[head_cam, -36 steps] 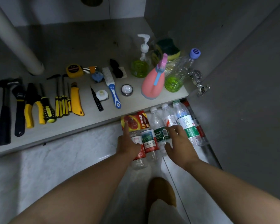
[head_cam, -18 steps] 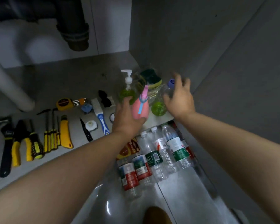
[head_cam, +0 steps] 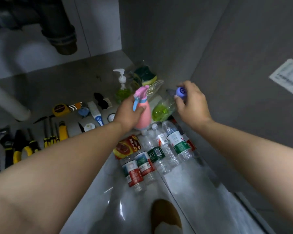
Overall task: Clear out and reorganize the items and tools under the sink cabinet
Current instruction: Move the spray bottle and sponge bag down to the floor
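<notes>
Where the grey cabinet shelf met the pale floor, plastic water bottles lay side by side on the floor, just below both hands. Over the shelf's front edge the left hand gripped the pink spray bottle round its body, fingers curled behind it and thumb across the front. The bottle stood roughly upright and had a pink nozzle head and a blue trigger. Just to its right, the right hand pinched the purple cap of a clear bottle, which tilted with its cap to the right and held green liquid in its lower part. Whether either bottle touched the shelf could not be told. A white swirl mark showed on the cap. The water bottles carried green-and-white and red labels, and a red packet beside them bore yellow characters. All of these were too blurred to read, as was the printed sheet on the door.
</notes>
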Tool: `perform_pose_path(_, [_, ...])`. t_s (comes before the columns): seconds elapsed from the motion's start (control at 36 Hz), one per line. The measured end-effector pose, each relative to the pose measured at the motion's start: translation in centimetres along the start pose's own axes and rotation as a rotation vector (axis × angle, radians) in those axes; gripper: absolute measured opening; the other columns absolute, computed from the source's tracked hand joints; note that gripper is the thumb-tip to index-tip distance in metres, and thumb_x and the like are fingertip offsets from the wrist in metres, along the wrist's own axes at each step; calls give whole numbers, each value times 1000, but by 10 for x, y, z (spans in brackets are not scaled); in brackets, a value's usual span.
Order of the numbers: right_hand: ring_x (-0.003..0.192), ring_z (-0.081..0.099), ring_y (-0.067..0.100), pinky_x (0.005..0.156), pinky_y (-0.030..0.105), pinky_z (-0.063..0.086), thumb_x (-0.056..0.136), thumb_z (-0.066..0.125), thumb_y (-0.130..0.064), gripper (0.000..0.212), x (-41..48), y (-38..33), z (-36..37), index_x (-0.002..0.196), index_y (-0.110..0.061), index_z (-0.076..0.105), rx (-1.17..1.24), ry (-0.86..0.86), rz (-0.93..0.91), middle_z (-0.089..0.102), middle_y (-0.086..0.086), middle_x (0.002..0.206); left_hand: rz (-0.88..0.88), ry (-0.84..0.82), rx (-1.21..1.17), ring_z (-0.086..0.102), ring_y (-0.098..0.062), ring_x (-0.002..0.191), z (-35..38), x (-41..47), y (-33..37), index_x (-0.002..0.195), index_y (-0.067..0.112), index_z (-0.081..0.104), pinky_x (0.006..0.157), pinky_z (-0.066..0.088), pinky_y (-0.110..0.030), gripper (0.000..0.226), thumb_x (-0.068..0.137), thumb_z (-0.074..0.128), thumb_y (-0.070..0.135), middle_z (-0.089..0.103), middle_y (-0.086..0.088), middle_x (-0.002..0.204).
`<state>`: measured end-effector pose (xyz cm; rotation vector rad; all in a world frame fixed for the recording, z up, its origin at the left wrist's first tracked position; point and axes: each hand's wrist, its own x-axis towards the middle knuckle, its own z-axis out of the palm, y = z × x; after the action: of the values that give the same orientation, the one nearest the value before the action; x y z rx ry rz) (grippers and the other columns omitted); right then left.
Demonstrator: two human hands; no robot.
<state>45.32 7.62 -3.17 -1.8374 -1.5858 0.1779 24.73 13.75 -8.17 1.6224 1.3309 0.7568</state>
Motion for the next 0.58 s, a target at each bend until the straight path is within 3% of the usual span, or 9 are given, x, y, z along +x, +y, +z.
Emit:
perform_pose_path(0.19, [87,57,14,82,30,47,87,66,-25,22,-62,-6,-68,108,-23,60,18,-12,6,61,-4,105,28,-16,-25,59,-15,100,0,-66,47,130,20,61,81,42,-25,34,97,65,29,63,5,110])
perform_pose_path(0.25, [84,56,14,81,30,47,85,69,-26,21,-81,-5,-85,105,-24,61,4,-30,40,61,-4,102,31,-10,13,58,-12,95,4,-85,58,130,22,61,73,42,-22,35,97,65,33,63,6,108])
perform_pose_path(0.31, [86,58,17,82,31,48,83,71,-27,21,-99,-3,-101,102,-23,62,-19,-59,76,61,-3,100,30,-29,25,60,-16,99,9,-102,68,130,23,60,76,43,-25,35,97,65,34,64,5,110])
perform_pose_path(0.42, [91,61,26,83,37,50,80,73,-27,22,-136,6,-121,99,-20,65,-102,-176,193,61,2,98,0,-94,11,60,-22,109,19,-131,87,136,22,58,87,45,-33,41,97,64,35,64,1,121])
perform_pose_path(0.47, [92,61,31,77,34,48,80,73,-30,22,-154,16,-123,98,-20,65,-191,-258,266,60,5,100,-1,-113,8,60,-23,111,24,-142,94,137,21,57,90,47,-34,43,97,64,34,65,-2,125])
perform_pose_path(0.58, [95,63,34,71,28,38,80,67,-20,17,-187,40,-110,97,-19,66,-279,-362,397,59,8,104,3,-174,16,62,-20,108,32,-159,97,137,19,58,79,44,-26,42,98,65,32,66,-1,122])
